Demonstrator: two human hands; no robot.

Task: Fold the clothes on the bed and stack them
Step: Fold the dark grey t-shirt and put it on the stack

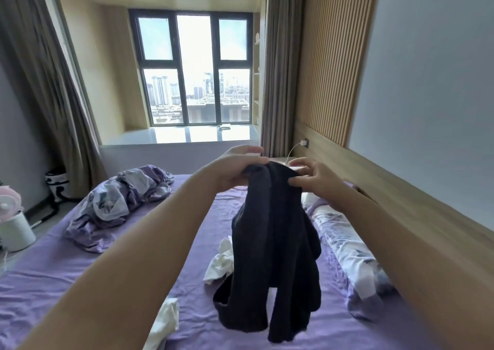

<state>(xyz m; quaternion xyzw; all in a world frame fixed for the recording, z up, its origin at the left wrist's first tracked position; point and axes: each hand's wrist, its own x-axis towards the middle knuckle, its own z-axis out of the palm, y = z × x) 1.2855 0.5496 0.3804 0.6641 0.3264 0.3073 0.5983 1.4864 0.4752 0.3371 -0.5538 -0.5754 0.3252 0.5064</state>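
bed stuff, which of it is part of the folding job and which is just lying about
Part of the job:
black garment, held up by left hand and right hand
white garment on the sheet
second white garment near the bed's front edge

Just lying about:
crumpled duvet
pillow
charger cable

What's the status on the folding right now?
Both hands, left hand and right hand, grip black garment at its top, hanging unfolded. White clothes on bed below, unfolded.
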